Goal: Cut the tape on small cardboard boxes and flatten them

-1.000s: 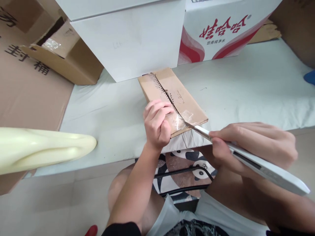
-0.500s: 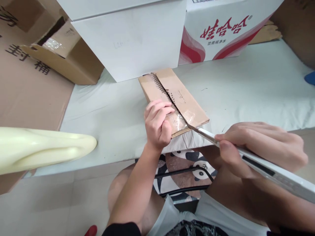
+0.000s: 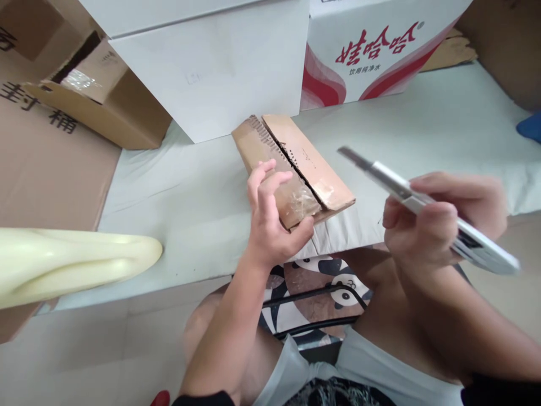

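Your right grip (image 3: 439, 228) is closed around a utility knife (image 3: 393, 181), its blade out and aimed toward the far left, clear of the small cardboard box (image 3: 307, 160). That box lies in front of you on the cloth-covered worktop (image 3: 426, 124), set at a slant, with its far end near the large white box (image 3: 211, 79). A narrow dark slit runs along the seam between its two top flaps, the edge beside it is scuffed, and clear tape (image 3: 302, 203) clings to the near end. Your left grip (image 3: 270, 223) is loose at the near left corner, fingers spread over the left flap and thumb out along the front edge. A red-and-white carton (image 3: 325, 93) stands beyond, to the right, and a smooth pale yellow object (image 3: 84, 259) juts in from the left.
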The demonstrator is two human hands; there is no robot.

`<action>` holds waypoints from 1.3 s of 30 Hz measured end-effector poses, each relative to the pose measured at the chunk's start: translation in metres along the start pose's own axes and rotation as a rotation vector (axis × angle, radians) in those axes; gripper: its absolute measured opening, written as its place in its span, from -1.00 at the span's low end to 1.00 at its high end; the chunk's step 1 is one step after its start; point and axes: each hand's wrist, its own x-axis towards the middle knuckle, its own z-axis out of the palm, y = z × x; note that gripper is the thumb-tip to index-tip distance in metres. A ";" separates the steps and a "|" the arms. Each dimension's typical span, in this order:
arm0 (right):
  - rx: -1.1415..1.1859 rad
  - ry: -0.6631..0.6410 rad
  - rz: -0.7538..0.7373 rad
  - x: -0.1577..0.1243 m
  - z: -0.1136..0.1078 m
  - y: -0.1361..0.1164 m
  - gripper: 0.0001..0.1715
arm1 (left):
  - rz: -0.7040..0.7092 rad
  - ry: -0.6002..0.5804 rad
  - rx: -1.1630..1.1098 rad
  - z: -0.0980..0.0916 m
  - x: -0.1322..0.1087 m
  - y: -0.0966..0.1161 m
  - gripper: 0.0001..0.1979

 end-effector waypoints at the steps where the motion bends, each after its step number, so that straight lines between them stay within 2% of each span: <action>1: 0.047 0.098 0.024 0.003 0.006 0.002 -0.62 | -0.014 0.020 -0.021 0.000 0.000 -0.001 -0.38; 3: 0.125 0.202 0.087 0.009 0.016 0.007 -0.57 | -0.003 0.080 -0.053 0.001 -0.001 -0.004 -0.42; 7: 0.131 0.091 0.195 0.012 0.028 0.030 -0.63 | 0.009 0.170 -0.085 0.000 -0.003 -0.011 -0.51; 12: -0.011 0.112 0.109 -0.001 0.046 0.077 -0.68 | -0.009 0.168 -0.075 -0.004 -0.004 -0.016 -0.52; 15: -0.193 -0.030 0.054 -0.005 0.053 0.094 -0.78 | 0.029 0.174 -0.094 -0.005 -0.004 -0.020 -0.55; 19: -0.364 -0.284 0.172 -0.005 0.056 0.096 -0.76 | 0.043 0.153 -0.092 -0.007 -0.004 -0.024 -0.56; 22: -0.458 -0.404 0.279 -0.003 0.058 0.094 -0.66 | 0.088 0.127 -0.057 -0.008 -0.003 -0.025 -0.59; 25: -0.481 -0.499 0.306 -0.003 0.061 0.097 -0.51 | 0.127 0.117 -0.027 -0.008 -0.003 -0.026 -0.62; 29: -0.443 -0.525 0.304 -0.004 0.065 0.104 -0.51 | 0.113 0.153 -0.052 -0.006 -0.006 -0.031 -0.57; 35: -0.459 -0.507 0.267 -0.007 0.073 0.110 -0.52 | 0.165 0.347 -0.185 0.002 -0.006 -0.040 -0.57; 39: -0.475 -0.511 0.231 -0.007 0.074 0.111 -0.52 | 0.195 0.381 -0.273 0.003 -0.003 -0.039 -0.57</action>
